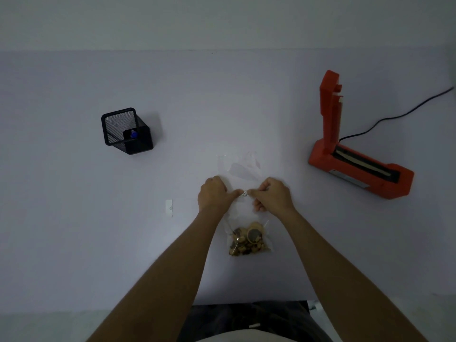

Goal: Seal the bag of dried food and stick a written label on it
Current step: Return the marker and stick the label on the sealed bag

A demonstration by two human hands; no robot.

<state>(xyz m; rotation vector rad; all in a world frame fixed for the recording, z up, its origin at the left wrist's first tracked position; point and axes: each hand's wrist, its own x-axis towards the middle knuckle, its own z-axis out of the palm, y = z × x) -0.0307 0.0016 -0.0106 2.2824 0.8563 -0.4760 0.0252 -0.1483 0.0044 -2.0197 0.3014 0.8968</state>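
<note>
Worktop: pale, matte, smooth sheet [74,218] reaching back to a plain wall; dim, even light over the whole head view.
Bag: clear, thin plastic pouch [246,218] lying flat on the worktop just in front of the person, between the two forearms; its glossy upper part is crumpled and stretches away past the hands.
Dried food: brown and tan chunks with round slices [248,240], heaped in the near end of the bag, well behind the fingertips.
Label: small white strip with dark marks too blurred to read [244,193], lying across the bag's middle, directly between the two hands.
Left hand: [214,195] palm down on the bag, thumb and forefinger pinched together on the left end of the label.
Right hand: [270,195] knuckles up, fingertips closed on the right end of the label, remaining fingers curled onto the plastic beneath.
Backing paper: small white rectangle [169,207] flat on the worktop, left of the left hand and apart from it.
Pen holder: black square mesh cup [125,130], far left, a blue-tipped item inside.
Heat sealer: orange hard-plastic body [357,169], arm raised upright, dark sealing strip exposed, black cord [394,117] trailing right.
</note>
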